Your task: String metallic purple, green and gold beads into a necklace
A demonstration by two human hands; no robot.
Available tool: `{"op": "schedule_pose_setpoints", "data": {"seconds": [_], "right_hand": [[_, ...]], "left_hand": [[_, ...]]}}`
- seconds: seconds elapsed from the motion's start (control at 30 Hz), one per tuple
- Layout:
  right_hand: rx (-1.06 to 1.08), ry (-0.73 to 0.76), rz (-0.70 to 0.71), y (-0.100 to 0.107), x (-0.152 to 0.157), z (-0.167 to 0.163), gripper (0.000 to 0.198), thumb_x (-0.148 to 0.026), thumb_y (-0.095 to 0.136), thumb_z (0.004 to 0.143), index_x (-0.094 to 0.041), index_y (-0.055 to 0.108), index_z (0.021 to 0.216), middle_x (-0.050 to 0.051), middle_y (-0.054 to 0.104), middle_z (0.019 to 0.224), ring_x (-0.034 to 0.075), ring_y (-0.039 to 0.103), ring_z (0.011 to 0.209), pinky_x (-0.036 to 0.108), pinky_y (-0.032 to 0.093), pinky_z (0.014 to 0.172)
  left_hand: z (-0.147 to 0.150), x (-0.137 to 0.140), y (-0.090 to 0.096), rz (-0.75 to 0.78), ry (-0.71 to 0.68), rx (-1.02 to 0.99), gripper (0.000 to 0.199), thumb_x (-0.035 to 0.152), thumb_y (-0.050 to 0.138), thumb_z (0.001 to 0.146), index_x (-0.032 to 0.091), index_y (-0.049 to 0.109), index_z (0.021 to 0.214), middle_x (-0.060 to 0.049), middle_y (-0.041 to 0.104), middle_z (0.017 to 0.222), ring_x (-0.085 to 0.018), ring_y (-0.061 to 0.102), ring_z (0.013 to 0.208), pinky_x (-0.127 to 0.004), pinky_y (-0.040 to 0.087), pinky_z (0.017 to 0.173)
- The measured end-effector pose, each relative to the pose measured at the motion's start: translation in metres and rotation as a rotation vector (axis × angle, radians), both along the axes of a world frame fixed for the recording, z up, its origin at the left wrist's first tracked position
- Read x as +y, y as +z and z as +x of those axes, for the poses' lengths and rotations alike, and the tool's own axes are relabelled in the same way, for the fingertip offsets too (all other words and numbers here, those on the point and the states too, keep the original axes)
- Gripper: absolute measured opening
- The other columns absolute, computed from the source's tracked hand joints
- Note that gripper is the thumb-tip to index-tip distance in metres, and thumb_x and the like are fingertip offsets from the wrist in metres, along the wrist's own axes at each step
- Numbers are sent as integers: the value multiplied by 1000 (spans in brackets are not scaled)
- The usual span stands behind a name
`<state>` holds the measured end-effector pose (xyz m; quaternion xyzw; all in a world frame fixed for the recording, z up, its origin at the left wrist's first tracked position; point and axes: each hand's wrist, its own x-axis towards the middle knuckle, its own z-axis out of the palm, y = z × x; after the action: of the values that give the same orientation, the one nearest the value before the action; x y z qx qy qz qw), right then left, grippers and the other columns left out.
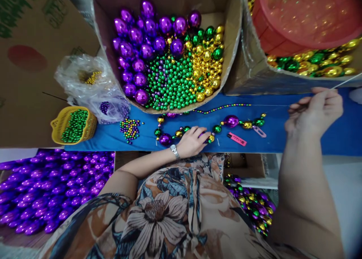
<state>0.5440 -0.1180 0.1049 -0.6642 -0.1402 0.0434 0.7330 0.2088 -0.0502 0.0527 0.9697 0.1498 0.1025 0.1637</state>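
My left hand [192, 143], with a watch on the wrist, rests on the blue cloth, its fingers curled over a purple bead of a bead strand [165, 139]. Large purple, green and gold beads of the strand show on both sides of the hand. Raised at the right, my right hand [318, 110] is closed on a thin white string [346, 81]. The string runs left from the hand to a row of small beads [223, 107] on the cloth. A pink clip [259, 131] and a pink cutter with a black end [236, 139] lie beside the strand.
A cardboard box [166, 110] of purple, green and gold beads stands behind the strand. A red basket [283, 44] sits in another bead box at right. At left are a yellow basket [90, 129] of green beads, plastic bags [85, 70] and a loose bead pile [130, 130].
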Motion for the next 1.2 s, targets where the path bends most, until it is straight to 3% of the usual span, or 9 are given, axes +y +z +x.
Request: {"op": "schedule_pose_setpoints", "data": {"seconds": [0.17, 0.37, 0.57, 0.73, 0.83, 0.97, 1.13, 1.2], "right_hand": [[14, -2, 9, -1, 0, -3, 19, -23, 39, 100, -19, 54, 89, -10, 48, 52, 4, 44, 36, 14, 33, 37], [60, 6, 4, 1, 7, -14, 21, -20, 37, 100, -20, 54, 88, -10, 49, 51, 4, 44, 35, 14, 32, 36], [7, 23, 4, 3, 9, -18, 20, -19, 38, 100, -18, 54, 88, -9, 50, 51, 5, 45, 36, 16, 34, 36], [2, 14, -7, 0, 9, -14, 18, -19, 39, 99, -19, 53, 88, -9, 49, 51, 5, 45, 35, 17, 31, 34], [2, 24, -28, -1, 8, -15, 17, -21, 40, 99, -20, 53, 89, -9, 50, 53, 5, 46, 36, 17, 30, 34], [14, 67, 1, -1, 6, -21, 17, -23, 41, 99, -20, 54, 88, -8, 50, 53, 5, 46, 37, 17, 32, 34], [14, 115, 8, 1, 1, -34, 15, -29, 47, 97, -21, 55, 87, -8, 50, 53, 5, 46, 38, 17, 34, 36], [0, 155, 29, 3, -2, -41, 14, -32, 51, 94, -20, 57, 88, -8, 51, 54, 6, 47, 40, 18, 35, 36]], "left_hand": [[-29, -8, -18, -44, -61, -45, 47, 41, 51, 93, 12, 51, 131, -16, 57, 125, -25, 54, 109, -41, 49, 94], [-60, 13, -30, 32, -76, -79, 52, 46, 52, 92, 12, 51, 132, -16, 59, 126, -27, 55, 113, -41, 50, 93], [-77, 40, -19, 37, 66, 74, 47, 38, 52, 91, 17, 53, 133, -16, 58, 127, -29, 54, 113, -46, 50, 92], [-85, 53, -6, 72, -153, 209, 42, 16, 52, 79, 17, 61, 121, -14, 53, 136, -34, 42, 131, -54, 40, 106], [-87, 60, 5, 38, -246, 276, 54, 12, 54, 72, 16, 58, 126, -13, 55, 134, -35, 37, 136, -58, 27, 115], [-80, 62, 22, -37, -232, 318, 76, 14, 57, 69, 18, 41, 144, -12, 55, 134, -36, 33, 140, -60, 26, 116], [-32, 37, 19, -36, -131, 143, 59, 34, 55, 89, 15, 42, 143, -18, 53, 135, -34, 46, 130, -51, 42, 107], [-5, 24, 10, 25, -75, 95, 57, 31, 55, 91, 24, 41, 145, -20, 43, 145, -37, 45, 131, -55, 45, 100]]}}
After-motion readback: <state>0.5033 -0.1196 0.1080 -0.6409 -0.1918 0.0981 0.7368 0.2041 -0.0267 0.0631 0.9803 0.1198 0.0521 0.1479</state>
